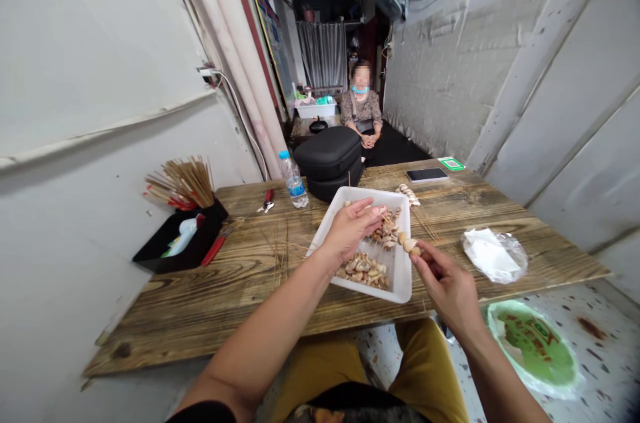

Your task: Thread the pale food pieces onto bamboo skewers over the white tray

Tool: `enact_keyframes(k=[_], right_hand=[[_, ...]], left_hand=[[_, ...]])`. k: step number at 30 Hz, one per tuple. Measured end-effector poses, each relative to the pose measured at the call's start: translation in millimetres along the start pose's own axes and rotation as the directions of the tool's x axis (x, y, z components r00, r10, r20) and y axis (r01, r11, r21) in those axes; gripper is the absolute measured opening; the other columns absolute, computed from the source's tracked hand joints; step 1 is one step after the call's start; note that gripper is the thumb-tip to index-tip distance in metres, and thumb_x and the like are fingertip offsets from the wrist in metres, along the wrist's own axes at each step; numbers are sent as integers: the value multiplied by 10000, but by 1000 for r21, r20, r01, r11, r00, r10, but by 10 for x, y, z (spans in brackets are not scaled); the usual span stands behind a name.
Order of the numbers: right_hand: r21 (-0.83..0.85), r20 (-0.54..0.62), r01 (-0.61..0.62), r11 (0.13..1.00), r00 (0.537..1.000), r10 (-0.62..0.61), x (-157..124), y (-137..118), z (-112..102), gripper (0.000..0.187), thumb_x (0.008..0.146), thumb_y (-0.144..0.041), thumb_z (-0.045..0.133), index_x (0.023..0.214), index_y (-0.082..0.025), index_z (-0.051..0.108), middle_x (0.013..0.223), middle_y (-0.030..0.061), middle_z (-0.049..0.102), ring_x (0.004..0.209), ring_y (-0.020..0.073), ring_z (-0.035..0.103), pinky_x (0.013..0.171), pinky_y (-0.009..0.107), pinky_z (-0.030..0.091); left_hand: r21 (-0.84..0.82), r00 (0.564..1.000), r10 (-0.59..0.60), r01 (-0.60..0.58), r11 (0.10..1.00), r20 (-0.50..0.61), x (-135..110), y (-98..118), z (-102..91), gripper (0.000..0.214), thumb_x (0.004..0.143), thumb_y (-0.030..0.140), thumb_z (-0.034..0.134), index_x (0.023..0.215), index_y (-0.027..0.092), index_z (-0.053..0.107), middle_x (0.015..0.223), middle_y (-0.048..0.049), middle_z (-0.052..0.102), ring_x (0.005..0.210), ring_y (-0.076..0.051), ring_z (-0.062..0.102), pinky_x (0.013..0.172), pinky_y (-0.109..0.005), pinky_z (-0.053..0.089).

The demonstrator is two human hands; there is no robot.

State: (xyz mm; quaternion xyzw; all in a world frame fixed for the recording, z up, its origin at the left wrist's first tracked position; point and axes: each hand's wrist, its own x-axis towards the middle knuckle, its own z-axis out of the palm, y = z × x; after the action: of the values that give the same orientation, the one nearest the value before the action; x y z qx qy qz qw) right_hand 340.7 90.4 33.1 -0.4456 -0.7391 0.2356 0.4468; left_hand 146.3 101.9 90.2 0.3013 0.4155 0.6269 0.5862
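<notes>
My left hand (349, 230) is over the white plastic tray (404, 280), its fingers closed around the thin stick of a bamboo skewer. Pale, rounded food pieces (409, 245) are threaded on the skewer's near end. My right hand (447, 284) pinches the last of these pieces between thumb and fingertips, just off the tray's right rim. Loose brownish-white food pieces (367, 270) lie heaped in the near part of the tray. Loaded skewers rest behind them, partly hidden by my left hand. What kind of food it is, I cannot make out.
Loaded skewers (409, 194) lie beyond the tray, near a phone (427, 174). Bare sticks (281, 253), keys (267, 202), a water bottle (294, 180) and a black case (327, 160) surround its left and back. A plastic bag (495, 255) lies right. A person (361, 110) sits behind.
</notes>
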Motion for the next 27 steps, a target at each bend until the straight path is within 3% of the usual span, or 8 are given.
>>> enact_keyframes(k=[13, 18, 20, 22, 27], right_hand=[[-132, -53, 79, 988, 995, -87, 11, 1, 49, 415, 875, -457, 507, 1111, -144, 644, 741, 31, 640, 556, 116, 541, 571, 246, 475], [-200, -125, 114, 973, 982, -140, 72, 36, 33, 422, 882, -453, 494, 1119, -137, 643, 737, 29, 638, 519, 102, 510, 551, 234, 463], [-210, -136, 104, 972, 982, -134, 74, 63, 31, 414, 882, -434, 499, 1140, -139, 631, 754, 30, 642, 521, 103, 511, 550, 234, 461], [-189, -99, 110, 976, 986, -130, 55, 81, 44, 394, 886, -395, 497, 1176, -154, 611, 777, 28, 646, 537, 106, 523, 562, 233, 465], [-68, 2, 60, 996, 998, -60, -23, 82, 103, 430, 885, -311, 476, 1295, -183, 507, 892, 29, 678, 602, 110, 589, 620, 231, 493]], left_hand=[[-9, 993, -101, 100, 995, -68, 3, -184, 86, 345, 719, 142, 731, 1031, 67, 606, 930, -129, 699, 827, -162, 669, 948, -390, 478], [29, 990, 0, 4, 1000, -140, -26, -228, 79, 549, 762, 251, 707, 1260, 150, 498, 1196, -160, 603, 1054, -208, 603, 941, -413, 479], [58, 996, 17, -12, 998, -93, -46, -253, 57, 536, 768, 276, 701, 1255, 159, 509, 1206, -150, 601, 1095, -202, 583, 980, -395, 445], [84, 1000, -14, 14, 996, -12, -64, -289, 45, 520, 744, 275, 723, 1213, 138, 546, 1088, -131, 656, 1025, -187, 614, 993, -385, 425], [70, 994, 0, -7, 998, 105, -87, -351, 68, 468, 661, 260, 780, 1072, 124, 604, 870, -65, 686, 825, -155, 643, 892, -370, 486]])
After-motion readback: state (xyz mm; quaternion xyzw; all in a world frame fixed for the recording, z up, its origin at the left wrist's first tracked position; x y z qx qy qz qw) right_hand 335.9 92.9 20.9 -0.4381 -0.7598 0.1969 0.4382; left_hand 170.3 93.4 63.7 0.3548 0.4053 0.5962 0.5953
